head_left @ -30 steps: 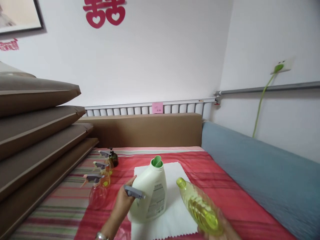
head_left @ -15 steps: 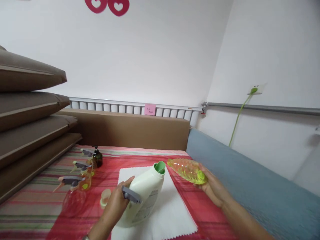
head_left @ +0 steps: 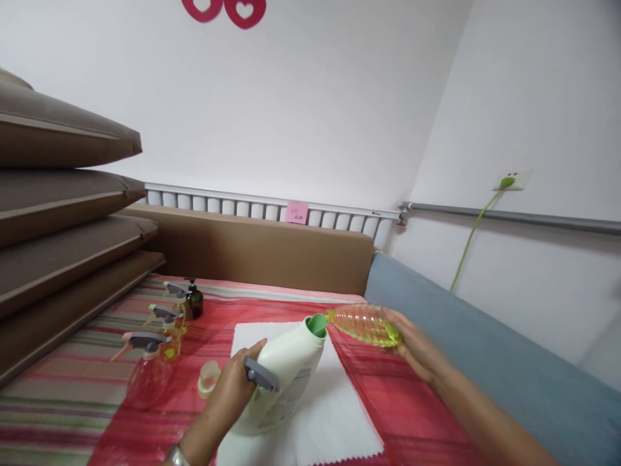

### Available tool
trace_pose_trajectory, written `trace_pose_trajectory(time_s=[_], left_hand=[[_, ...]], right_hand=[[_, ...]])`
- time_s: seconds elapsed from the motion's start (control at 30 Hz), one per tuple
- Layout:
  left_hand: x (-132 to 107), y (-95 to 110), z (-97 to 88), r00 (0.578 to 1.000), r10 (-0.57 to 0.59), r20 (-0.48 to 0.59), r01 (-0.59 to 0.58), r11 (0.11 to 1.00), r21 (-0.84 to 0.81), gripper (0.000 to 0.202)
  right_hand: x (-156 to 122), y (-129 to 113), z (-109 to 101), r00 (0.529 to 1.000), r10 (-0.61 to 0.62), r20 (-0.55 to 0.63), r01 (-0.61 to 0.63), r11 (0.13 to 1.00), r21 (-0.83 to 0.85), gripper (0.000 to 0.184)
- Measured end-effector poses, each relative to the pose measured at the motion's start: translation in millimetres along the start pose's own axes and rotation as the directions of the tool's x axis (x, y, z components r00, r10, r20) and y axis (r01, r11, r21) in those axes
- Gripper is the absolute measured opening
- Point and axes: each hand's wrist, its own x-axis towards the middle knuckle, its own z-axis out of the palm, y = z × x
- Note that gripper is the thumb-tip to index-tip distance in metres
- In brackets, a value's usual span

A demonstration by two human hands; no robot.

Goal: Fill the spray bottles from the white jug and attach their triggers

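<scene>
My left hand is closed around a white detergent jug, which leans to the right over the white cloth. A grey trigger sprayer head sticks out from the same hand, against the jug. The jug's open mouth shows a green inner spout. My right hand grips the base end of a clear yellow bottle, tipped nearly level. Its neck points left at the jug's mouth; whether they touch I cannot tell. A little yellow liquid lies at the bottle's base end.
Left of the cloth lies a translucent cap. Several bottles stand farther left: a clear spray bottle, yellow spray bottles and a dark pump bottle. Stacked brown cushions rise at left; a blue padded side borders the right.
The yellow bottle's neck has come closer to the jug's mouth, and the bottle lies more nearly level. My left hand still holds the jug. The whole view has shifted slightly.
</scene>
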Motion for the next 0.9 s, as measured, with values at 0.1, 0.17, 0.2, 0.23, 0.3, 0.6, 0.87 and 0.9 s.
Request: trace_pose_trajectory(time_s=[0.1,0.17,0.2,0.23,0.3,0.6,0.87,0.9], left_hand=[[0,3,-0.7,1.0,-0.005,0.003,0.005,1.0,-0.012,0.067],[1,4,-0.9,1.0,-0.008,0.009,0.008,1.0,-0.017,0.067],[1,4,-0.9,1.0,-0.009,0.015,0.009,1.0,-0.019,0.066],[2,4,-0.8,1.0,-0.01,0.021,0.01,1.0,-0.02,0.066],[2,4,-0.7,1.0,-0.013,0.026,0.013,1.0,-0.016,0.065],[3,4,0.5,0.998,-0.027,0.048,0.026,0.999,0.026,0.065],[2,4,-0.6,0.999,-0.032,0.038,0.03,0.998,0.048,0.064],[2,5,-1.3,0.999,-0.036,0.041,0.034,0.998,0.052,0.064]], right_hand=[[1,-5,1,1.0,-0.017,-0.004,0.017,0.999,-0.042,0.033],[2,-9,1,1.0,-0.026,-0.008,0.025,0.997,-0.067,0.035],[3,-11,2,1.0,-0.027,-0.012,0.026,0.997,-0.076,0.036],[3,-13,2,1.0,-0.027,-0.016,0.025,0.996,-0.089,0.036],[4,-17,4,0.999,-0.025,-0.025,0.022,0.993,-0.12,0.036],[-1,-42,14,0.997,-0.038,-0.062,0.017,0.949,-0.316,0.039],[-1,-60,25,0.996,-0.065,-0.057,0.029,0.87,-0.492,0.046],[-1,-63,26,0.996,-0.068,-0.049,0.033,0.858,-0.512,0.047]])
